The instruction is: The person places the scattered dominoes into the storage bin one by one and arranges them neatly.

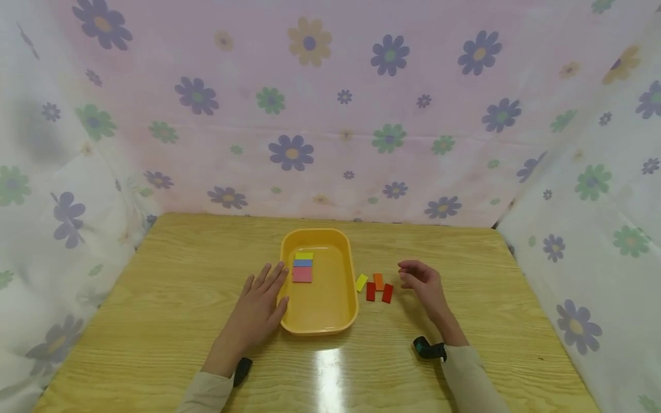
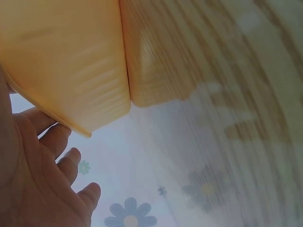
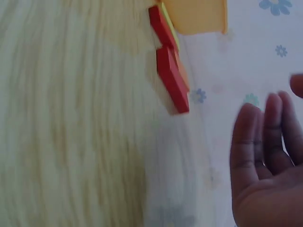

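A yellow-orange plastic tray stands on the table, its left rim under the fingers of my left hand. In the left wrist view, the fingers of that hand touch the rim from outside. Inside the tray, a yellow block, a blue block and a pink piece lie edge to edge. Right of the tray lie a yellow block, an orange block and two red blocks. My right hand hovers beside them with loosely bent fingers, holding nothing.
The wooden table bears the tray and loose blocks. Flowered cloth hangs behind it and along both sides. Black wrist devices sit at both cuffs. Light glares off the table in front of the tray.
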The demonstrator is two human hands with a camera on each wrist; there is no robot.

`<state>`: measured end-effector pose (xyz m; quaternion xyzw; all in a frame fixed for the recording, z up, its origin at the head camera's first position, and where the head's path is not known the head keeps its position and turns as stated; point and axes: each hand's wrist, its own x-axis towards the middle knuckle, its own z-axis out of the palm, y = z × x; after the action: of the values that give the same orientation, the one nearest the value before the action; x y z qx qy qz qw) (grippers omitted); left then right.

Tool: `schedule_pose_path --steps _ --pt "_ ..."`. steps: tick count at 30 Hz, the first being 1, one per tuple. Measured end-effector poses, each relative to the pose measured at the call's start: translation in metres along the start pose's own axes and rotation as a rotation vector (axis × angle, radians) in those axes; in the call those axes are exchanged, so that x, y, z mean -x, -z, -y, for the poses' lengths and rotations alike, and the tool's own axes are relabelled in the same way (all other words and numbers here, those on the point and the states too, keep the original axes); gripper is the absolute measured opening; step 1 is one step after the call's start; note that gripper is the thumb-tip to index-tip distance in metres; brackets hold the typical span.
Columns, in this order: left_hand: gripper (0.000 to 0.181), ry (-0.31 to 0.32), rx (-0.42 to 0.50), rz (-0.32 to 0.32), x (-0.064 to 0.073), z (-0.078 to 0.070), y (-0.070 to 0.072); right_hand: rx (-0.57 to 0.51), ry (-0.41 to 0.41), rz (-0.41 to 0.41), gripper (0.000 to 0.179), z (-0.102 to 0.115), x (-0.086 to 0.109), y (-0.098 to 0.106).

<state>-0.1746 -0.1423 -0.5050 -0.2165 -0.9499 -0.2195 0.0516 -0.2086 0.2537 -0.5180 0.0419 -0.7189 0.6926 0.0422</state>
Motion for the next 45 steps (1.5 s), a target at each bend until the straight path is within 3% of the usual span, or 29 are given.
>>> schedule_pose_path --steps 7,11,15,21,27,45 --pt "0.059 -0.005 0.004 -0.009 0.0 0.001 0.0 0.426 0.033 0.188 0.028 -0.002 0.003 0.008" --pt "0.059 -0.01 -0.001 -0.017 -0.001 0.001 0.0 0.571 0.089 0.301 0.035 -0.002 -0.001 0.007" --pt "0.059 -0.003 -0.002 -0.016 -0.001 0.002 0.0 0.618 0.131 0.386 0.044 -0.003 -0.006 0.004" --pt "0.059 0.004 0.005 -0.004 0.0 0.003 0.0 0.698 0.15 0.442 0.037 -0.001 -0.009 0.002" --pt "0.059 0.008 0.007 -0.003 0.0 0.004 0.0 0.782 0.172 0.461 0.027 -0.001 -0.008 0.004" --pt "0.058 -0.002 0.026 -0.004 -0.001 0.0 -0.001 0.882 0.083 0.432 0.011 0.001 0.0 0.002"
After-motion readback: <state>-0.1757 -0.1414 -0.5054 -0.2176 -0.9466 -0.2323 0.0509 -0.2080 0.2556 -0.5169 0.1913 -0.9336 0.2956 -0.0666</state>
